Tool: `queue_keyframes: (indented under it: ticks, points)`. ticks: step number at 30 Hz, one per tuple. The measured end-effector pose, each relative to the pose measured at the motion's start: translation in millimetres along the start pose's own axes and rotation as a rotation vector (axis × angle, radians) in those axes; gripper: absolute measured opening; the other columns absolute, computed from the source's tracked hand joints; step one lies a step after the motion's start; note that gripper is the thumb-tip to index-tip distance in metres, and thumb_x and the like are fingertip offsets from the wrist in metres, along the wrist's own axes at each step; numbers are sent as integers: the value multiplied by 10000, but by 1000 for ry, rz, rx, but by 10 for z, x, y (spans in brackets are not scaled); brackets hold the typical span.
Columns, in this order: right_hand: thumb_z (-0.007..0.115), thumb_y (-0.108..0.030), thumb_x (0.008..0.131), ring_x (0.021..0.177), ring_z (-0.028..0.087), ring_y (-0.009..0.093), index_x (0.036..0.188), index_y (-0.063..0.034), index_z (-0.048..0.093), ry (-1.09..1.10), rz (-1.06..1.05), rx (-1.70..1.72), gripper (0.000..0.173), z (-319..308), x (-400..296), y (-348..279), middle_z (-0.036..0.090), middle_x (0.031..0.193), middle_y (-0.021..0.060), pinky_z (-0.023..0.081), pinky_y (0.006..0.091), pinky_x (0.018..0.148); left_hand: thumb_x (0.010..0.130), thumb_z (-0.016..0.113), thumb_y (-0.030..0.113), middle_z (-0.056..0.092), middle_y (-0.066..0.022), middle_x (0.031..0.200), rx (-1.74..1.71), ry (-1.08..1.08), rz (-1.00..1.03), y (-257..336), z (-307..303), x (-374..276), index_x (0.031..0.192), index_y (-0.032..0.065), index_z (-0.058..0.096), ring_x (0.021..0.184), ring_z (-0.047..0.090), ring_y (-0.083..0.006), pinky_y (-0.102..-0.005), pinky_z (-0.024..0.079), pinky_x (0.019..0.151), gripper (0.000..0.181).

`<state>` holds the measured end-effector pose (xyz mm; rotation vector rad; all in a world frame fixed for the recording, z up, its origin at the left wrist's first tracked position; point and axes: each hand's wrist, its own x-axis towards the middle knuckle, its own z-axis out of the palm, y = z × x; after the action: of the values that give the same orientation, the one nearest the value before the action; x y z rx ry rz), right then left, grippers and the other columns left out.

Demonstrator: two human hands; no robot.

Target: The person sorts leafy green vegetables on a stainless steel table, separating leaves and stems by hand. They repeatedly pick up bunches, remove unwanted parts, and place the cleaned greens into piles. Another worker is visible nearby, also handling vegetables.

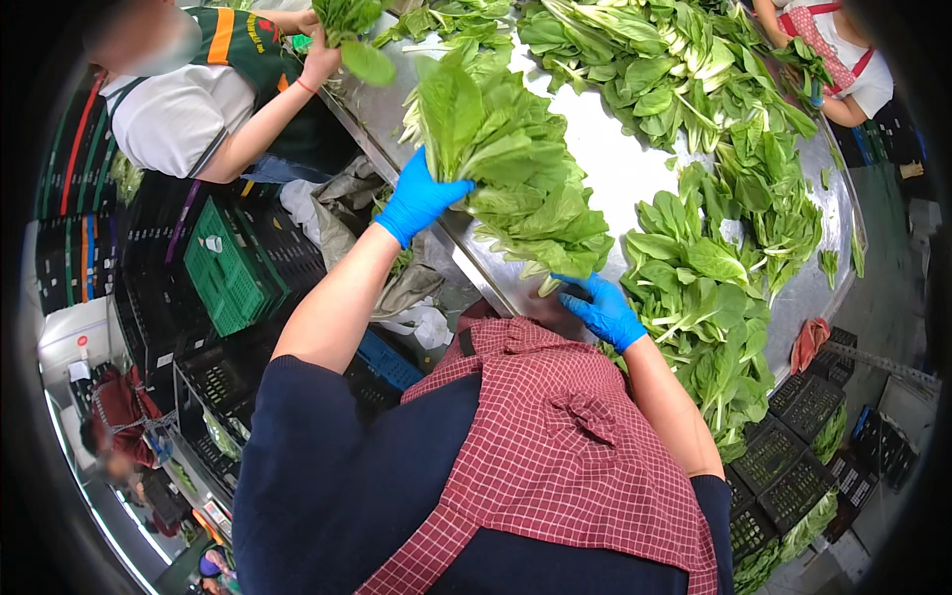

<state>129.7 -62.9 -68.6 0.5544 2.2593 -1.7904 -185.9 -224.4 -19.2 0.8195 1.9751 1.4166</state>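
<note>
My left hand (422,197), in a blue disposable glove, grips a bunch of leafy greens (451,111) by its near side. The bunch lies over the left edge of a row of stacked leafy greens (529,190) with pale stems. At the near end of that row is my right hand (604,311), also gloved in blue. Its fingers are spread, nothing shows in its grasp, and the fingertips reach the lowest stems. Just right of this hand is a loose heap of greens (695,279). Both hands are over a stainless steel table (606,149).
A co-worker (178,119) at upper left holds greens (346,22); another person (837,59) stands at upper right. Black crates (781,454) sit at lower right. A green crate (227,264) and a grey sack (338,223) are left of the table edge. A red cloth (808,344) hangs at the right.
</note>
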Motion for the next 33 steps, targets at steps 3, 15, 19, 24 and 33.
queue_keyframes:
  ticks: [3, 15, 19, 24, 33]
  points:
    - [635, -236, 858, 1124, 561, 357, 1233, -63, 585, -1, -84, -5, 416, 45, -29, -40, 580, 1222, 201, 446, 395, 959, 695, 793, 137, 631, -107, 1122, -25, 87, 89, 336, -157, 139, 1224, -9, 525, 1002, 606, -191, -329, 487, 887, 611]
    - [619, -206, 849, 1138, 558, 336, 1218, -46, 585, 40, -109, 178, 403, 136, -70, 35, 586, 1231, 181, 429, 400, 970, 748, 745, 55, 636, -97, 1129, -158, 197, 161, 919, -506, 241, 1211, -22, 543, 978, 614, -174, -302, 490, 866, 512]
    - [619, -172, 846, 1140, 557, 332, 1223, -43, 578, 56, -89, 217, 401, 145, -72, 20, 586, 1232, 181, 430, 395, 971, 737, 761, 64, 640, -100, 1118, -141, 203, 131, 746, -715, 488, 1208, -21, 543, 987, 615, -189, -312, 487, 871, 526]
    - [611, -130, 849, 1102, 579, 318, 1220, -32, 576, 72, -61, 247, 386, 122, -77, -78, 601, 1208, 178, 444, 387, 951, 754, 759, 143, 641, -68, 1098, -15, 131, 1, 341, -1144, 1002, 1200, 0, 574, 972, 596, -164, -298, 462, 865, 503]
    - [598, -118, 859, 1054, 594, 338, 1177, -46, 612, 120, -64, 129, 327, 67, -43, -88, 616, 1167, 191, 459, 387, 912, 700, 758, 323, 520, -210, 1325, 614, -158, -300, -502, -1305, 1750, 1398, 31, 390, 1220, 510, -314, -391, 407, 1012, 841]
